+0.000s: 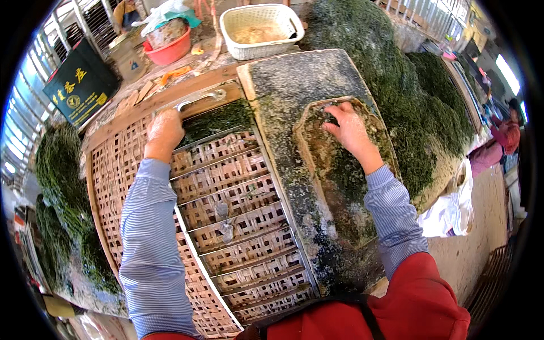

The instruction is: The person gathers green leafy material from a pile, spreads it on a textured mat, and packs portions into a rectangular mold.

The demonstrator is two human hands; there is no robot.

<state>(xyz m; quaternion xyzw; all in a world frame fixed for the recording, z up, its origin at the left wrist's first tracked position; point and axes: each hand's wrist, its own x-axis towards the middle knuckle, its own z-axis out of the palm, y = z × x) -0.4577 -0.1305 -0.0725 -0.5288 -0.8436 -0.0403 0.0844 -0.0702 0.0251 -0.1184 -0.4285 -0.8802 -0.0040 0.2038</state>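
My left hand (164,133) is closed in a fist at the top left of a metal frame with crossbars (226,199). From that fist sticks out a shiny curved metal tool (199,100); its full shape is hidden. Dark green stringy plant matter (218,122) fills the frame's farthest section, while woven bamboo mat (127,195) shows through the others. To the right, my right hand (348,131) hovers over or touches a shallow wooden-rimmed tray (303,141) on a stained dark slab (306,71). Its fingers are bent and apart, with nothing visible in them. Wet greenish matter lies in the tray.
Heaps of green strands rise at the right (391,102) and at the left (65,181). Beyond the work surface are a white plastic basket (228,37), a red basin (170,51) and a dark green box (81,83). Another person (503,139) is at the far right.
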